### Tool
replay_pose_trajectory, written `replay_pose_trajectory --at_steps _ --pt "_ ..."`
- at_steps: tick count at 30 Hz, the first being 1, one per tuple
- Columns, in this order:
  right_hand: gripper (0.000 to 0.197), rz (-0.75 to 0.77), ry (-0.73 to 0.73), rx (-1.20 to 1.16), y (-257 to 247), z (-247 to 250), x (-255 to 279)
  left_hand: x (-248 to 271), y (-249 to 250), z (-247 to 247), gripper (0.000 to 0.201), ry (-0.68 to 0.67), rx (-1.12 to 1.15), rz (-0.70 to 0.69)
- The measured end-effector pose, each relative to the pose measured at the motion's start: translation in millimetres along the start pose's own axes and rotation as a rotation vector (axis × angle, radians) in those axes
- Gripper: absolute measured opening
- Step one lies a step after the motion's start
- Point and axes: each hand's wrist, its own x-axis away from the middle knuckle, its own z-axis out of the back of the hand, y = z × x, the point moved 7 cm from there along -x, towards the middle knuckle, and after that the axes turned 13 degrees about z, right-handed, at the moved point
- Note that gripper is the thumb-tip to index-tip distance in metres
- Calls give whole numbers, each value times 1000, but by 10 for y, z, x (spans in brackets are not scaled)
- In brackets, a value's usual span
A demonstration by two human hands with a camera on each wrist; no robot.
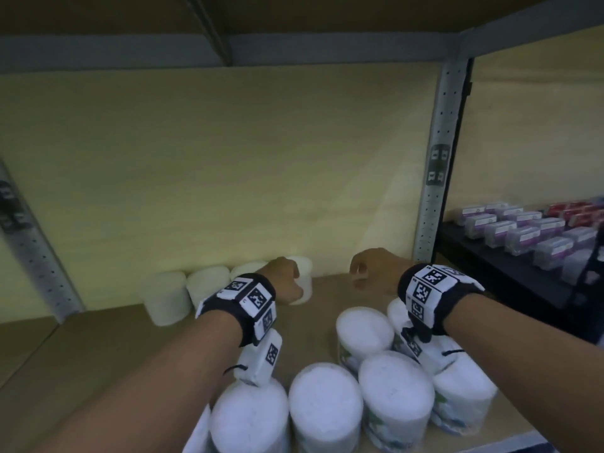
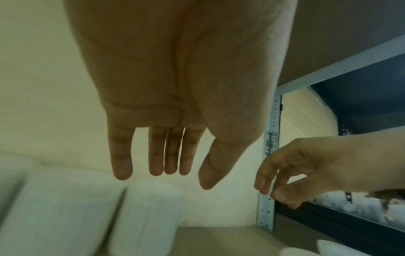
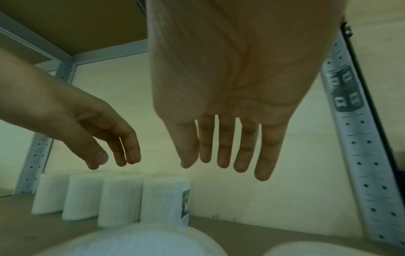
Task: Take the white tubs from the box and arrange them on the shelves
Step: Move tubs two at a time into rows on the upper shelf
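Several white tubs stand in a row along the shelf's back wall; the rightmost one (image 1: 303, 279) (image 3: 164, 202) shows a label on its side. My left hand (image 1: 287, 276) (image 2: 166, 166) hovers just in front of and above that tub, fingers straight, holding nothing. My right hand (image 1: 366, 269) (image 3: 223, 159) hangs to its right over bare shelf board, fingers relaxed and empty. A cluster of white tubs (image 1: 364, 331) stands at the shelf's front under my forearms. No box is in view.
The brown shelf board (image 1: 330, 289) is bare between the back row and the grey perforated upright (image 1: 436, 178). Another shelf board (image 1: 294, 14) sits overhead. A black shelf (image 1: 510, 266) to the right carries several small packaged boxes.
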Motion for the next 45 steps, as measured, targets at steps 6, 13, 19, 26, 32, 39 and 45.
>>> replay_pose_trajectory --at_steps 6,13,19,26,32,39,45 --pt "40 57 -20 26 -308 -62 -454 -234 -637 148 48 61 66 101" --pt "39 73 -9 51 -488 -179 -963 -559 -972 151 52 82 99 129" --pt "45 78 -27 88 -604 -239 -1313 -779 -992 113 56 82 95 113" --pt "59 48 -128 175 -635 -393 -1531 -906 -983 -21 56 62 28 82" --pt "57 44 -144 207 -665 -389 -1533 -898 -984 -41 54 91 23 69" --pt "55 58 -151 212 -678 -386 -1522 -898 -972 -45 53 103 12 66" --pt "52 67 -192 204 -686 -374 -1501 -898 -967 -46 52 108 20 61"
